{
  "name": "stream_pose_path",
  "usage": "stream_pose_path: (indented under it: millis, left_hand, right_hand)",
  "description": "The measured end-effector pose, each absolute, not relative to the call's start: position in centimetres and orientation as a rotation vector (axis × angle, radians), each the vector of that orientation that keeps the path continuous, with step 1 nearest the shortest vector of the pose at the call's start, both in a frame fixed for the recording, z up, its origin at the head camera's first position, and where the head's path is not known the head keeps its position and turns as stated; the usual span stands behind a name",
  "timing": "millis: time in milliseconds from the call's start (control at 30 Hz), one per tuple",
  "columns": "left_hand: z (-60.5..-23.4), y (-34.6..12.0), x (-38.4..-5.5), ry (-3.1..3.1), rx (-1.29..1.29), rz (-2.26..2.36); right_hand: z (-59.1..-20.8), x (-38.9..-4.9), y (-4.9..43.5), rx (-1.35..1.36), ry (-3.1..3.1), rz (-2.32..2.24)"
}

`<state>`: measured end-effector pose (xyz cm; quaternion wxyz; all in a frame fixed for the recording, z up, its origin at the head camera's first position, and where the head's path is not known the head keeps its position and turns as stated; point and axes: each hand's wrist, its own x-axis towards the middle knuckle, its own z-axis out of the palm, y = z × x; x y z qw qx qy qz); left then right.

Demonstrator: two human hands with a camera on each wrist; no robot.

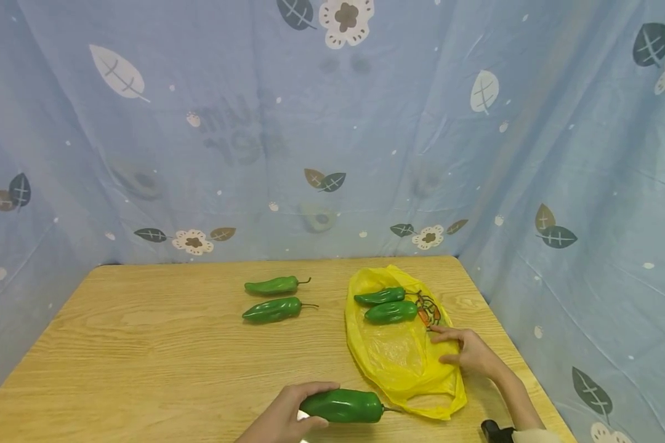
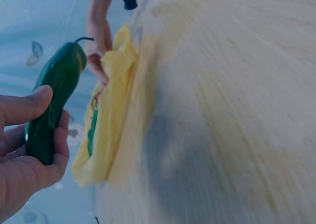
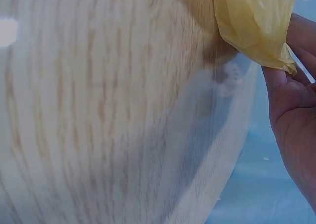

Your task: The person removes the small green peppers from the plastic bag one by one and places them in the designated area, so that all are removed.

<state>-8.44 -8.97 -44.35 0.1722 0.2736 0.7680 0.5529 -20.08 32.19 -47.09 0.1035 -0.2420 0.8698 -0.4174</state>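
My left hand (image 1: 292,411) grips a large green pepper (image 1: 343,406), thumb on one side and fingers on the other, above the near part of the table. The pepper's stem points right, toward a yellow plastic bag (image 1: 393,351). Two green peppers, an upper one (image 1: 379,296) and a lower one (image 1: 390,312), lie in the bag's far part. My right hand (image 1: 472,352) touches the bag's right edge with thumb and fingers spread apart. In the right wrist view, a fold of the bag (image 3: 256,21) covers part of the fingers.
Two more green peppers, a farther one (image 1: 273,285) and a nearer one (image 1: 274,310), lie left of the bag on the wooden table (image 1: 161,344). A blue patterned curtain (image 1: 244,135) hangs behind and on both sides. A black device (image 1: 495,431) sits at my right wrist.
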Motion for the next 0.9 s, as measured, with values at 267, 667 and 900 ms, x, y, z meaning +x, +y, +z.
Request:
stream_pose_path:
  millis: [267,667,900]
  left_hand:
    - [-45.6,-10.6,-8.1,2.209,0.732,1.607]
    - [-46.2,-13.0,-9.0,2.356,0.542,1.562]
    - [-46.3,-13.9,-9.9,2.385,0.493,1.577]
  right_hand:
    - [-47.1,-20.0,32.1,-0.698,2.569,-1.238]
    - [-47.2,-19.9,32.3,-0.692,2.601,-1.214]
    - [-47.3,-20.1,32.2,-0.68,2.56,-1.266]
